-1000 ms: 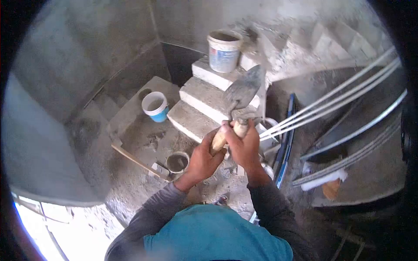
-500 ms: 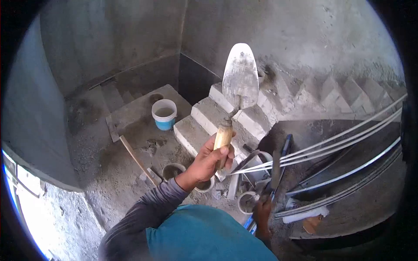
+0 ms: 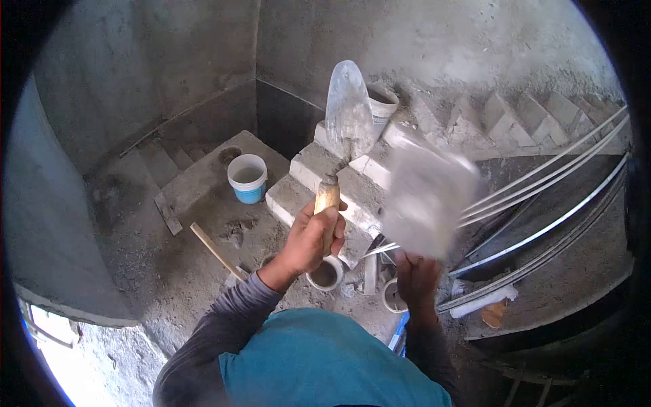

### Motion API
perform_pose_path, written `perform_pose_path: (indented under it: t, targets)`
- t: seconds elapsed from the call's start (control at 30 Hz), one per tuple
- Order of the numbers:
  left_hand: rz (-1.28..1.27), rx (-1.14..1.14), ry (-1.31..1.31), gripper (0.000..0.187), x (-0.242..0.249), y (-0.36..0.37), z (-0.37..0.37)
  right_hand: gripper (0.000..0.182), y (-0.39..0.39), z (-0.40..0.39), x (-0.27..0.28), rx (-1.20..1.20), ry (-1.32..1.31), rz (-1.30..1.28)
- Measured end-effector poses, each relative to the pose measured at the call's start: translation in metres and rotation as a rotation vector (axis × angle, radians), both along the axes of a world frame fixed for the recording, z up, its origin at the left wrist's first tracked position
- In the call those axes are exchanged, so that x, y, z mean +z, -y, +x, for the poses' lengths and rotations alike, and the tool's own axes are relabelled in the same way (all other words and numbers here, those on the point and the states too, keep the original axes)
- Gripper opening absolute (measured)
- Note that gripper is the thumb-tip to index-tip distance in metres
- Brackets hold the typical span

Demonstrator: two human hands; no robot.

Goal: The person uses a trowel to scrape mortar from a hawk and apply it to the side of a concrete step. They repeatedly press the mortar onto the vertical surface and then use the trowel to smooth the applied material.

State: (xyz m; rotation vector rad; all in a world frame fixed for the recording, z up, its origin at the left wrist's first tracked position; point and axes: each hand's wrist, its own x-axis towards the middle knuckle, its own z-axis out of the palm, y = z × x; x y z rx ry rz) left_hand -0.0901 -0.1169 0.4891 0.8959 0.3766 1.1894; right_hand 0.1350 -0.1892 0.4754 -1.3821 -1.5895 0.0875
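My left hand (image 3: 308, 239) is wrapped round the wooden handle of a pointed masonry trowel (image 3: 349, 112). Its metal blade, smeared with grey, stands upright above the fist. On the right, my right hand (image 3: 417, 281) grips the lower end of a flat rectangular plastering trowel (image 3: 430, 197). Motion blurs this tool, and its handle cannot be made out. Its broad pale face is turned toward me, to the right of the masonry trowel and apart from it.
Rough concrete steps (image 3: 288, 203) rise ahead. A white-and-blue bucket (image 3: 248, 180) stands left, another bucket (image 3: 384, 108) behind the masonry trowel. Small containers (image 3: 325, 275) sit near my hands. Long white pipes (image 3: 522, 190) cross the right side; a wooden stick (image 3: 215, 247) lies left.
My right hand has risen and swung the plastering trowel from edge-on to broad face toward me. The masonry trowel has shifted slightly left in view; the camera view has shifted too.
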Motion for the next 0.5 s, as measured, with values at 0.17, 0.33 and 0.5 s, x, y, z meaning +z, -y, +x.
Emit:
perform_pose_path:
  t: [0.17, 0.33, 0.5]
  targets:
    - [0.030, 0.113, -0.077, 0.030, -0.006, -0.003, -0.022, 0.049, -0.034, -0.009, 0.002, 0.030, 0.222, 0.115]
    - [-0.049, 0.164, -0.213, 0.030, -0.019, -0.007, -0.039, 0.053, -0.047, -0.047, 0.027, 0.044, 0.461, 0.002]
    - [-0.155, 0.175, -0.192, 0.036, -0.025, -0.012, -0.049, 0.056, -0.046, -0.056, 0.018, 0.048, 0.225, 0.053]
